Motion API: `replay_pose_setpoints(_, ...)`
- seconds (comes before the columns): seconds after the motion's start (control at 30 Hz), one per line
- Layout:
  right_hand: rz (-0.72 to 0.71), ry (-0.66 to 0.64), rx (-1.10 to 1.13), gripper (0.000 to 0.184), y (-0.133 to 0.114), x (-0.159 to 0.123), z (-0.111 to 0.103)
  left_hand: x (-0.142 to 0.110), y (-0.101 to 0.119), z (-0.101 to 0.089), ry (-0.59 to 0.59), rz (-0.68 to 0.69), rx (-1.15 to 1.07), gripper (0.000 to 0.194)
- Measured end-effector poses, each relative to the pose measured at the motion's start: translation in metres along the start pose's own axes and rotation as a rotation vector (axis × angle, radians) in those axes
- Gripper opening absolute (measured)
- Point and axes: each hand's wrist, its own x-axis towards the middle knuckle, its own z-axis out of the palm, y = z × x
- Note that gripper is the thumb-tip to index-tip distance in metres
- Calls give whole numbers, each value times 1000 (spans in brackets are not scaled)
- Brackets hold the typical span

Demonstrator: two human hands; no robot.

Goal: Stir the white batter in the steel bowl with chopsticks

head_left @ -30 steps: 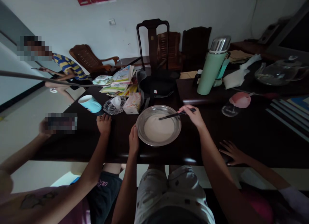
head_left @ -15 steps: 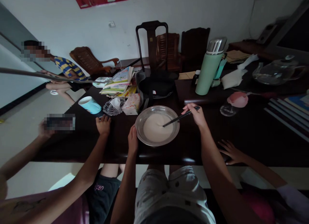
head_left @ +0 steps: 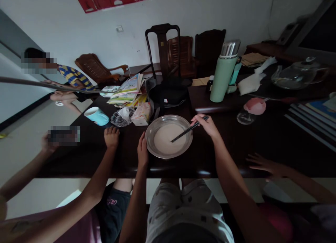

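Note:
On the dark table in front of me stands a round metal bowl (head_left: 150, 145), with a pale, smooth batter-like liquid (head_left: 168, 134) in it. My left hand (head_left: 142, 150) grips the bowl's left rim, thumb and fingers pressed against its side. Dark chopsticks (head_left: 187, 130) are held in my right hand (head_left: 206, 126) over the bowl's right edge. Their tips dip into the liquid near its middle, and the sticks lie close together at a slant.
Left of the bowl are a tissue box (head_left: 141, 114), a glass dish (head_left: 122, 116) and a blue mug (head_left: 97, 116). Another person's hand (head_left: 112, 136) rests nearby; a different hand (head_left: 270, 166) is at the right. A green thermos (head_left: 224, 75) and a pink-topped jar (head_left: 252, 108) stand beyond.
The chopstick tips have shifted left and toward me through the liquid, my right hand moving with them. The other person's hand at the right has moved further right. The view has shifted slightly.

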Motion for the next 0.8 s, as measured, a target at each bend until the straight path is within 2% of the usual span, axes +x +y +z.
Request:
replay_pose_setpoints(0.07, -20, -87, 4, 37, 1, 0, 4, 0, 0, 0, -2, -2, -12, 54)
replay_pose_setpoints(0.1, -32, -88, 0, 36, 1, 1, 4, 0, 0, 0, -6, -2, -20, 54)
replay_pose_setpoints(0.27, -12, 125, -6, 40, 2, 1, -4, 2, 0, -1, -35, 25, -29, 51)
replay_pose_setpoints(0.33, 9, 71, 9, 41, 1, 0, -3, 2, 0, -1, -32, 19, -37, 51)
replay_pose_setpoints(0.47, 13, -119, 29, 36, 1, 0, 5, 2, 0, 0, -21, -4, -39, 51)
replay_pose_setpoints(0.67, -12, 102, -21, 42, 1, 1, -5, 3, 1, 0, -27, -6, -24, 49)
replay_pose_setpoints(0.73, 1, 46, -7, 43, 0, 1, -4, 4, 1, 0, -39, -6, -23, 47)
replay_pose_setpoints(0.8, 10, -73, 12, 40, -2, 0, -1, 5, 0, 0, -33, -7, -19, 42)
